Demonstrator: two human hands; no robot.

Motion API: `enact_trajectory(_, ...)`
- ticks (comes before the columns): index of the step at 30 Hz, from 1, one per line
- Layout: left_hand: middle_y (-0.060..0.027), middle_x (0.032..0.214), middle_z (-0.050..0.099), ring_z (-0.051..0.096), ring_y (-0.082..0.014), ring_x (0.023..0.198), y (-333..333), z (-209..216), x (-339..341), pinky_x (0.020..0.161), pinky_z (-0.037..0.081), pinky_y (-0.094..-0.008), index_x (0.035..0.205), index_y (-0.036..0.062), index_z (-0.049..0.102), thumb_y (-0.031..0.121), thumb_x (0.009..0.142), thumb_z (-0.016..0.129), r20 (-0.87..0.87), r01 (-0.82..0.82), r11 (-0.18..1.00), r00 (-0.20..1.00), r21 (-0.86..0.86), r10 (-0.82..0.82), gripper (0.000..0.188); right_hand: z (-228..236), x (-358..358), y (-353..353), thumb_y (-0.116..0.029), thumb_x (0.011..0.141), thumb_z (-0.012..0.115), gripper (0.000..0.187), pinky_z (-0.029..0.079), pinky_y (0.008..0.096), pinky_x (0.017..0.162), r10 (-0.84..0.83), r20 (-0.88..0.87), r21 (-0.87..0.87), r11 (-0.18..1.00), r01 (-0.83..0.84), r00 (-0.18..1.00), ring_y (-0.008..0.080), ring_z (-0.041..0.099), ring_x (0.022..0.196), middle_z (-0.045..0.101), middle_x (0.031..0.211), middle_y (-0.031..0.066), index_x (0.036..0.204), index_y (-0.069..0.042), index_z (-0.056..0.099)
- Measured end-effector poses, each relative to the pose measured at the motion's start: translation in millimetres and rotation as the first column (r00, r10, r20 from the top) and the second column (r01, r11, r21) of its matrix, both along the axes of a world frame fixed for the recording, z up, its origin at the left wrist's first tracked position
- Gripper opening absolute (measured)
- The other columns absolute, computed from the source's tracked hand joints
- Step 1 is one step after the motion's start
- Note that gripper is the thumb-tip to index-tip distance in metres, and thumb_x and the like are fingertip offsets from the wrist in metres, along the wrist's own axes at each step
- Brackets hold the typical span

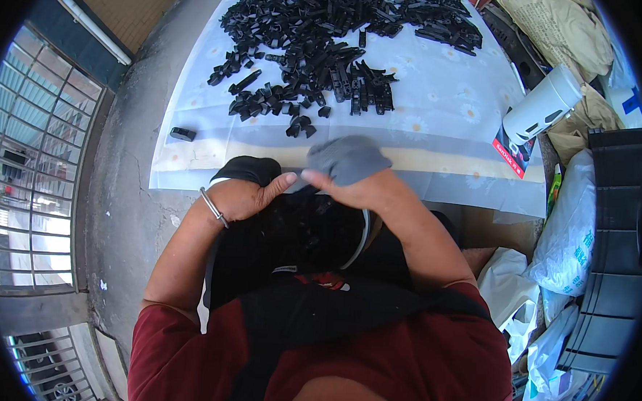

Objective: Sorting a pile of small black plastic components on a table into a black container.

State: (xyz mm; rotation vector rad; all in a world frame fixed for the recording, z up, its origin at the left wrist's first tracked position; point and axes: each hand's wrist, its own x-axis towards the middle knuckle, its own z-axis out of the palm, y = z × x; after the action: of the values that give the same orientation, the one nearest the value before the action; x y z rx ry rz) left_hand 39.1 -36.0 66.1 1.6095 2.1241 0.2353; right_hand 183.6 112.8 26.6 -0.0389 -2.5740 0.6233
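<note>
At the table's front edge, my left hand is curled, a black glove over its fingers and its thumb bare. Whatever it holds is hidden. My right hand, in a grey glove that leaves the thumb bare, is close beside it, thumbs nearly meeting; motion smears its fingers. Below both hands, on my lap, is a round container with a pale rim and dark contents. A large heap of small black plastic parts covers the far part of the table. One black part lies alone at the left.
A flower-patterned plastic cover lies over the table. To the right stand a white cylinder on a red and dark card, plastic bags and black crates. A barred window is at the left.
</note>
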Motion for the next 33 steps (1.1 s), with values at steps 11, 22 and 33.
enact_trajectory(11,-0.0136,0.083,0.061,0.06,-0.0281,0.076,60,-51,-13,0.065,0.048,-0.0373,0.089,0.0083,0.062,0.018,0.077,0.054,-0.358,-0.104,0.885,0.888,0.453,0.288,0.017,1,-18,47,-0.018,0.077,0.055,0.023,0.044,0.0407,0.08,-0.435,0.095,0.305,0.869,0.39,0.895,0.0307,0.055,0.092,0.06,0.098,0.0122,0.098,-0.009,0.061)
enact_trajectory(22,-0.0173,0.075,0.061,0.06,-0.0297,0.062,38,-47,-6,0.061,0.048,-0.0367,0.089,0.0037,0.06,0.015,0.076,0.055,0.01,-0.33,0.759,0.92,0.561,0.392,0.017,-10,-5,48,-0.018,0.078,0.053,0.019,0.045,0.0407,0.076,-0.491,0.097,0.284,0.848,0.448,0.866,0.0292,0.055,0.086,0.06,0.09,0.0111,0.09,-0.008,0.062)
enact_trajectory(33,-0.0057,0.094,0.062,0.058,-0.0126,0.075,36,-49,10,0.068,0.049,-0.0248,0.098,0.0,0.057,-0.007,0.078,0.051,0.947,-0.684,0.704,0.317,0.191,0.051,0.022,-18,2,42,-0.014,0.079,0.044,0.02,0.046,0.0385,0.071,-0.474,-0.043,0.26,0.845,0.468,0.88,0.0275,0.057,0.081,0.06,0.086,0.0108,0.086,-0.011,0.062)
